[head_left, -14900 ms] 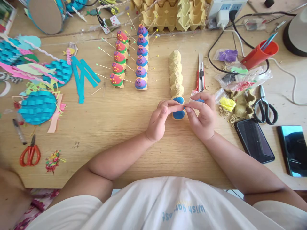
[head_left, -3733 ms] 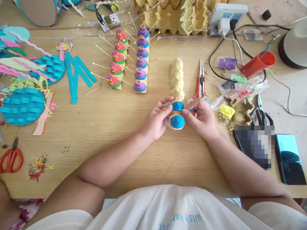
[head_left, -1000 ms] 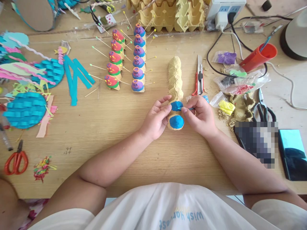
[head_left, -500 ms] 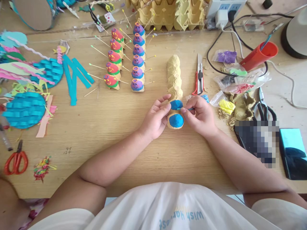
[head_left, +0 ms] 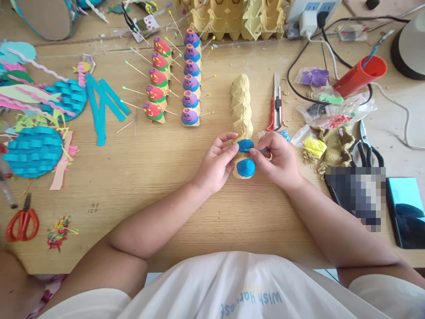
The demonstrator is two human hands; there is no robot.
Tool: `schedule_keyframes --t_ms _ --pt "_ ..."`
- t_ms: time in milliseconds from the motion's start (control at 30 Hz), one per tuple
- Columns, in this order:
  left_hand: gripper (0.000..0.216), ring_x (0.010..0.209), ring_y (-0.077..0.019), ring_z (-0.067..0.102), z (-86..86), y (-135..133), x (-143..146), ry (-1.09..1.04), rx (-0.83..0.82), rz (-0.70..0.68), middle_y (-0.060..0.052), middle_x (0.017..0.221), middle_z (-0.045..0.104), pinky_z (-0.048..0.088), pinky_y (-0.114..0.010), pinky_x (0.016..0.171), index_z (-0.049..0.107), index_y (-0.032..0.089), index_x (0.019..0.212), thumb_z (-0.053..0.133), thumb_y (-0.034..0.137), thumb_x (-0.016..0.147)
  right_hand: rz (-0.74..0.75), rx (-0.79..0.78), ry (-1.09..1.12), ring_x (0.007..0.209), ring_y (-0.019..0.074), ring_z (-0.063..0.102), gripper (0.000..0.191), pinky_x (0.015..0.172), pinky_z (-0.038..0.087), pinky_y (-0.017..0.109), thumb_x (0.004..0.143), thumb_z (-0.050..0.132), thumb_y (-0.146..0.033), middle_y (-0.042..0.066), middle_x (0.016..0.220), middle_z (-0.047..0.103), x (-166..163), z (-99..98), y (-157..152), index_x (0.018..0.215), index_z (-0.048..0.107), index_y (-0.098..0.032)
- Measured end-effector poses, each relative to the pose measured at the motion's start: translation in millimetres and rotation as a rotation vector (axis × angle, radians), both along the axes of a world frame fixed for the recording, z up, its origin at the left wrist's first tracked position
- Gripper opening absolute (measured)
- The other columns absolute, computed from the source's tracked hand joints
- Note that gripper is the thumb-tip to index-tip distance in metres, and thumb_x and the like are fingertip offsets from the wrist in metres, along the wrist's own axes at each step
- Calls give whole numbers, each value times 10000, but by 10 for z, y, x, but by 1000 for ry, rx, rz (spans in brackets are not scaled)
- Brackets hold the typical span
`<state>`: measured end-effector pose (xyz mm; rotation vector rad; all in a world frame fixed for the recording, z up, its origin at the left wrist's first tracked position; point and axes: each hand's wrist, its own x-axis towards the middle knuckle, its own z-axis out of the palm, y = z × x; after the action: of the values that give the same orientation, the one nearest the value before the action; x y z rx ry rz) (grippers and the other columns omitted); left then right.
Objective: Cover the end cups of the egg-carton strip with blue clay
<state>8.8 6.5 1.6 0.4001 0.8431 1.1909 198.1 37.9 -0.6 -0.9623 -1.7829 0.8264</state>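
Note:
A strip of egg carton cups (head_left: 241, 110) lies lengthwise in front of me. Its two nearest cups carry blue modelling clay (head_left: 246, 168); the farther ones are bare pulp. My left hand (head_left: 217, 161) grips the strip's left side at the second cup, thumb beside the clay. From the right, my right hand (head_left: 277, 160) pinches a thin blue tool (head_left: 264, 151), its tip at the lower edge of the second cup's clay. Most of the tool is hidden by my fingers, so its exact kind is unclear.
Painted caterpillars (head_left: 190, 102) with pins stand beyond my left hand. A utility knife (head_left: 276, 104), yellow clay (head_left: 314, 147), black scissors (head_left: 364, 150), a red cup (head_left: 360, 77) and a phone (head_left: 405, 212) are to the right. Woven blue paper discs (head_left: 33, 151) and orange-handled scissors (head_left: 22, 223) lie left.
The near end of the carton strip has shifted and turned slightly to the right in my left hand. The right hand keeps its pinch, with the tool still against the second cup's clay.

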Motion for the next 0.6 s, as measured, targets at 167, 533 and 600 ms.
schedule_keyframes --t_ms 167,533,600 --pt "417 744 -91 765 -18 -6 6 -26 14 18 55 899 840 579 -206 705 715 256 1163 1012 338 882 1 -35 32 631 155 478 387 687 404 374 971 868 -449 -40 681 553 0 10 4 795 574 -268" --pt "342 570 -90 558 -3 -15 19 69 7 13 102 636 595 463 -236 603 726 270 1126 988 326 914 95 -85 35 615 137 481 365 617 372 342 919 924 -427 -41 686 565 51 10 49 780 631 -259" --pt "341 539 -84 500 -8 -18 20 80 9 14 109 616 546 432 -242 579 727 272 1124 990 335 916 101 -114 37 614 131 482 370 611 372 337 907 937 -415 -42 686 569 54 12 53 772 631 -257"
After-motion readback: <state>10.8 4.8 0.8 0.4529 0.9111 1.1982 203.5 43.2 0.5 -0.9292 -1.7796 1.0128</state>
